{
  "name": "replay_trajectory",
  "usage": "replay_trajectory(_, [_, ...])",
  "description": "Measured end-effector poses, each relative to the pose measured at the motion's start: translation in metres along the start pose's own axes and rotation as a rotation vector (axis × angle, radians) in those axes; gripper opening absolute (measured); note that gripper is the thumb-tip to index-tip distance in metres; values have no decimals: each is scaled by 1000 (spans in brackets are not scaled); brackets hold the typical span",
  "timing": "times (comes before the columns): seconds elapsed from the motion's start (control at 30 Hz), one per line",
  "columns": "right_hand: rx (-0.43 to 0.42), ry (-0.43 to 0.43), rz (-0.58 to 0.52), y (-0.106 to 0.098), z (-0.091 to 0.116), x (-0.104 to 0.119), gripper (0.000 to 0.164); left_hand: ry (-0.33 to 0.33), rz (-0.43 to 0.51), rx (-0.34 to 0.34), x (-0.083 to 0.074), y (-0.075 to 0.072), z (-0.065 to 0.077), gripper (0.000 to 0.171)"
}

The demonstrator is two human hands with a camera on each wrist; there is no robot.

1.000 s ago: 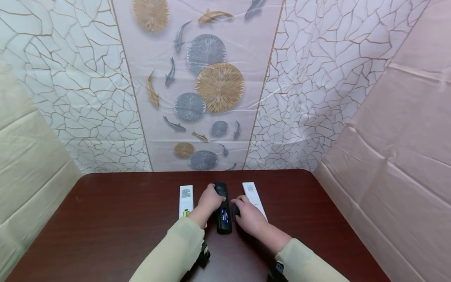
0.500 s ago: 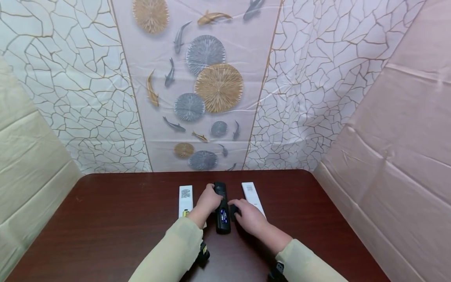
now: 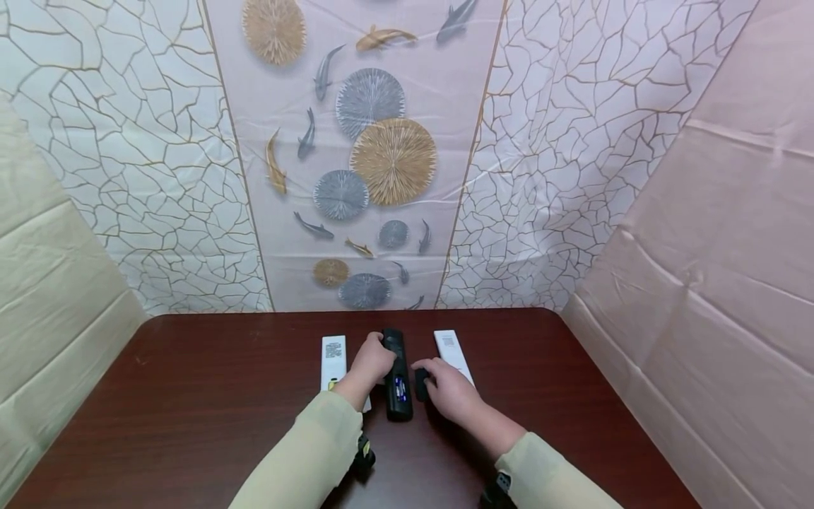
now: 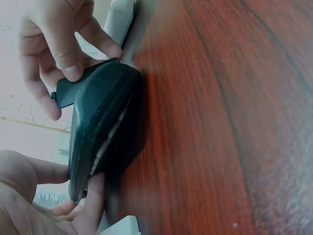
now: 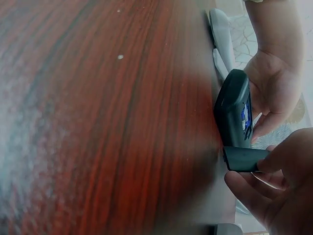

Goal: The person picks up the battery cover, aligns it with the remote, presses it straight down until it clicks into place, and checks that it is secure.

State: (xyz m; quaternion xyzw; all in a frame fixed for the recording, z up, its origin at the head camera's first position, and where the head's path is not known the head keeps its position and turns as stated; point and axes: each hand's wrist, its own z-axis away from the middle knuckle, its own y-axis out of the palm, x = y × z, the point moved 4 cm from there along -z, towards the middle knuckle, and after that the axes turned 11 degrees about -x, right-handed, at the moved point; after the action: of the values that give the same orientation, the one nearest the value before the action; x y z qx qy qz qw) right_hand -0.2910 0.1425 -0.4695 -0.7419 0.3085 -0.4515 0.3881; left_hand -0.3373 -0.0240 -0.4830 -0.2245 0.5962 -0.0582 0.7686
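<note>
A black remote control lies button side down, its battery compartment uncovered and blue batteries showing inside. My left hand grips its far end, with a finger under the button side in the left wrist view. That end of the remote looks raised off the table. Just right of the remote, my right hand pinches the black battery cover between thumb and fingers. The cover is held upright close to the remote's side; whether they touch, I cannot tell.
On the brown table, a white remote with a printed label lies to the left, something yellow near its lower end. A small white piece shows beside the left wrist. Another white remote lies to the right, partly behind the right hand.
The black remote and my left hand have shifted slightly left. My right index finger has straightened toward the remote, while the cover stays pinched. The head view has tilted a little.
</note>
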Motion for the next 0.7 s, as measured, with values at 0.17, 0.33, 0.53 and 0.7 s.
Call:
replay_trajectory(0.17, [-16, 12, -22, -2, 0, 0, 34, -19, 50, 17, 0, 1, 2, 61])
replay_trajectory(0.33, [-73, 11, -46, -7, 0, 1, 34, -52, 102, 21, 0, 3, 1, 63])
replay_trajectory(0.53, [-108, 44, -77, -12, 0, 3, 33, -68, 132, 15, 0, 6, 2, 63])
replay_trajectory(0.7, [-122, 46, -108, -17, 0, 7, 33, -50, 147, 15, 1, 5, 3, 61])
